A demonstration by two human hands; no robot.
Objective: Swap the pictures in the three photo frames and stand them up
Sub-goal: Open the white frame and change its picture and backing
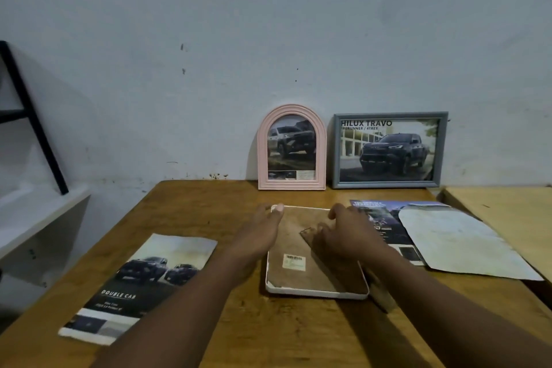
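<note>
On table (227,197), face-down white frame (316,293); left hand (257,236) open at far-left corner, right hand (343,236) spread flat on backing.

The car picture in the grey flat-topped wooden frame (390,150), up past the right hand (348,237), says "HILUX TRAVO" and under it "PRERUNNER / 4TREX". The loose car page (140,287) beside the left hand (257,236) says "DOUBLE CAB". The small sticker (294,262) between the hands is too blurry to read.
</note>
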